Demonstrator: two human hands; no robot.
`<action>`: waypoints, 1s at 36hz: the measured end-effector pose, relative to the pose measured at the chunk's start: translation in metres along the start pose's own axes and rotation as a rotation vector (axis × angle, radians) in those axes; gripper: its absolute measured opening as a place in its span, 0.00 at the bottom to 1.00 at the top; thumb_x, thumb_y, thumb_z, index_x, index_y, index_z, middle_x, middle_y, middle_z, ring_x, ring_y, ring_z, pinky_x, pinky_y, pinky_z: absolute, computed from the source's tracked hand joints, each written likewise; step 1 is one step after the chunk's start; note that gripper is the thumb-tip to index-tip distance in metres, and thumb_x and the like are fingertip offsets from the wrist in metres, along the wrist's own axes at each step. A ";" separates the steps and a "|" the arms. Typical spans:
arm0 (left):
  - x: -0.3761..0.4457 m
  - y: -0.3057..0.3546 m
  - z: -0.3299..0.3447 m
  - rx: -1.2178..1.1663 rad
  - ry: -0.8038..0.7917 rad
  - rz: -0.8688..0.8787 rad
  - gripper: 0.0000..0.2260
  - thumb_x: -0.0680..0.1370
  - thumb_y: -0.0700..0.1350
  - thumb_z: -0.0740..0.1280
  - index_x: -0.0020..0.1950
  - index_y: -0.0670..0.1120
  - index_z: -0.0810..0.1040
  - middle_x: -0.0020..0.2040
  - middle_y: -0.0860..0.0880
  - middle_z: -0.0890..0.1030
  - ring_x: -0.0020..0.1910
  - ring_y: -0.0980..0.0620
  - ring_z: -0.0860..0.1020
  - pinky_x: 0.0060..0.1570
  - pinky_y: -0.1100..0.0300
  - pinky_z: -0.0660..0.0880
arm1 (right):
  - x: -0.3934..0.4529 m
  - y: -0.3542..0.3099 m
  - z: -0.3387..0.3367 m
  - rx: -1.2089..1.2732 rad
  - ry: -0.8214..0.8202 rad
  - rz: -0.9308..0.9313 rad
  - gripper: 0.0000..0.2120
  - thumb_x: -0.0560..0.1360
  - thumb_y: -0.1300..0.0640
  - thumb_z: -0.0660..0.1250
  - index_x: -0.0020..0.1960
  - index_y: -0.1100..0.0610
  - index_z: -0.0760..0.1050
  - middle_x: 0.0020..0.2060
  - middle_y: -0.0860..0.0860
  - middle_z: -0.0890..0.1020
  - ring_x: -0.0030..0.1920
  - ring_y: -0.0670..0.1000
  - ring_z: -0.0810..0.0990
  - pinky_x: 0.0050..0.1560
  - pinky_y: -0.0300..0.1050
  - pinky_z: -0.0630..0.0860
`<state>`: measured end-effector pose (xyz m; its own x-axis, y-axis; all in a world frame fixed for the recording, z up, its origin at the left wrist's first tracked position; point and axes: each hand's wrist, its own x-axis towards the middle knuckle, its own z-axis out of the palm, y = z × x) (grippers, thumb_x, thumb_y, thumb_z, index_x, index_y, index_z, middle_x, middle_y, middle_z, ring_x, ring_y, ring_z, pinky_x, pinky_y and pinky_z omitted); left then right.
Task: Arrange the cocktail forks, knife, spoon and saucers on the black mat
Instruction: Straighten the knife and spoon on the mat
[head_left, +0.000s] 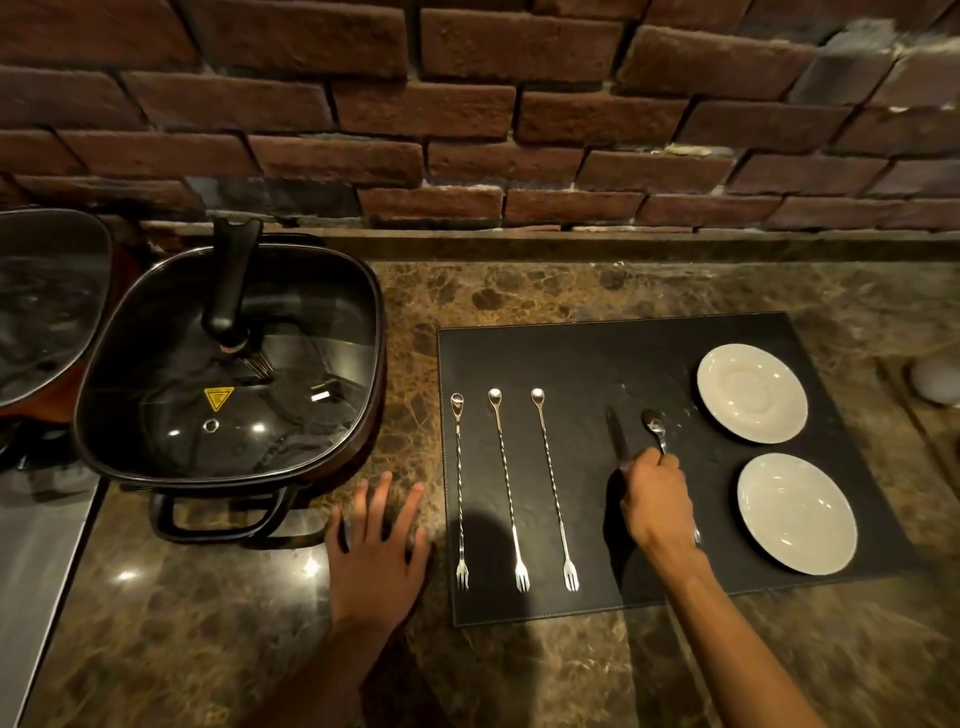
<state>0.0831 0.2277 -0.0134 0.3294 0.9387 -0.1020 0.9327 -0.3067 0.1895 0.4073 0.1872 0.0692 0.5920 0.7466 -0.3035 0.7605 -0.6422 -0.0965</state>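
Observation:
A black mat (582, 353) lies on the marble counter. Three long twisted cocktail forks lie side by side on its left part, tines toward me: left fork (459, 493), middle fork (508, 488), right fork (554, 488). A dark knife (616, 436) lies right of them, its handle under my right hand (655, 499). That hand is closed around the handle of a spoon (653, 423), whose bowl points away from me. Two white saucers, far saucer (751, 393) and near saucer (796, 513), sit on the mat's right side. My left hand (376, 545) rests flat on the counter, fingers spread.
A black square electric pot (228, 364) with a glass lid and tall handle stands left of the mat. Another glass lid (47, 301) is at the far left. A brick wall (467, 114) backs the counter. A pale round object (937, 380) sits at the right edge.

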 end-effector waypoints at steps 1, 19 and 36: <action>0.001 0.000 0.000 -0.001 0.000 -0.001 0.26 0.81 0.59 0.50 0.80 0.60 0.61 0.82 0.47 0.62 0.81 0.44 0.61 0.74 0.36 0.57 | -0.001 -0.001 0.001 -0.006 0.024 -0.025 0.11 0.74 0.66 0.63 0.56 0.67 0.70 0.55 0.67 0.76 0.54 0.67 0.76 0.55 0.57 0.74; 0.000 -0.001 0.002 -0.004 0.018 0.006 0.25 0.81 0.59 0.52 0.79 0.59 0.63 0.81 0.47 0.64 0.80 0.43 0.62 0.74 0.35 0.58 | -0.007 -0.006 0.017 0.301 0.049 0.109 0.12 0.78 0.61 0.64 0.57 0.68 0.70 0.56 0.67 0.74 0.53 0.68 0.77 0.53 0.56 0.74; 0.001 -0.003 0.005 0.005 0.021 0.008 0.26 0.81 0.59 0.51 0.80 0.59 0.62 0.82 0.47 0.62 0.80 0.44 0.61 0.74 0.36 0.58 | 0.005 0.004 0.017 0.385 0.104 -0.066 0.04 0.75 0.63 0.68 0.46 0.61 0.73 0.45 0.58 0.78 0.47 0.57 0.76 0.50 0.49 0.74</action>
<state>0.0811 0.2285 -0.0187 0.3337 0.9393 -0.0798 0.9308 -0.3149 0.1855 0.4083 0.1856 0.0511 0.5841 0.7894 -0.1891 0.6540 -0.5956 -0.4665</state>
